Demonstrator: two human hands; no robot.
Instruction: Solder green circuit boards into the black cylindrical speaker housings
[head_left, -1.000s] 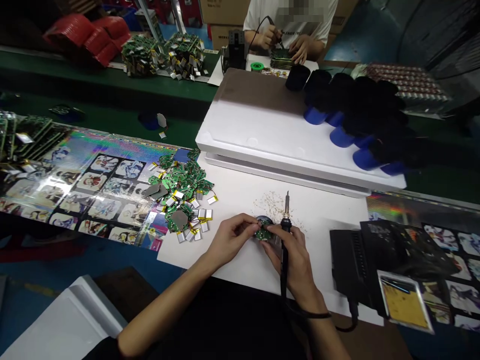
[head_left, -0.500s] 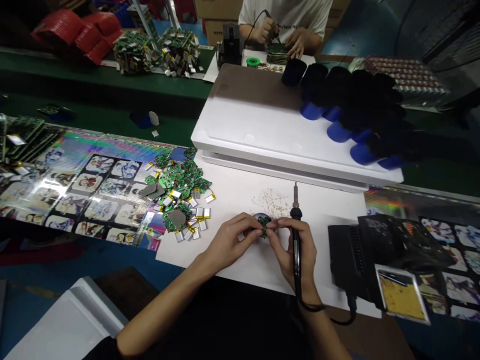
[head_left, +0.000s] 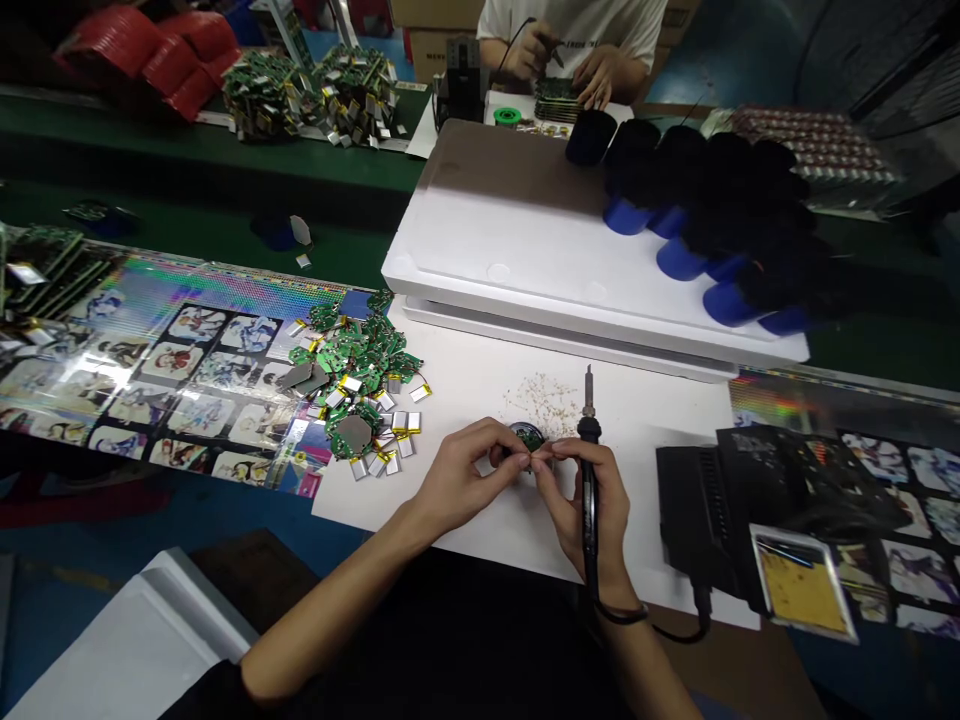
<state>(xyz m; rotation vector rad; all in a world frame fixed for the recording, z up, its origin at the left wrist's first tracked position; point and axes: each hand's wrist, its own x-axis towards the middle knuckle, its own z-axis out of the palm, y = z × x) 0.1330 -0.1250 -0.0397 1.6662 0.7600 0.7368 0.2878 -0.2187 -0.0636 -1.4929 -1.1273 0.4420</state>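
A small round black-rimmed piece with a green circuit board point(head_left: 530, 436) in it sits on the white sheet, partly behind my fingers. My left hand point(head_left: 469, 472) is closed in a pinch at its near edge; whatever lies between thumb and finger is too small to tell. My right hand point(head_left: 600, 497) grips a soldering iron point(head_left: 589, 470) against the palm, its tip pointing up and away. The thumb and forefinger of that hand also meet at the board, touching the left fingertips. Tiny light-coloured bits point(head_left: 546, 400) are scattered just beyond.
Left of my hands lies a heap of green circuit boards point(head_left: 360, 350) with small silver battery cells point(head_left: 406, 422). A white foam slab point(head_left: 525, 240) holds black-and-blue cups point(head_left: 679, 260). To the right stand a black box point(head_left: 690, 520) and a tray of yellow sponge point(head_left: 804, 590). A co-worker's hands point(head_left: 596, 75) work opposite.
My fingertips have come together at the board's near edge, uncovering more of the round piece. The soldering iron has shifted slightly left with my right hand.
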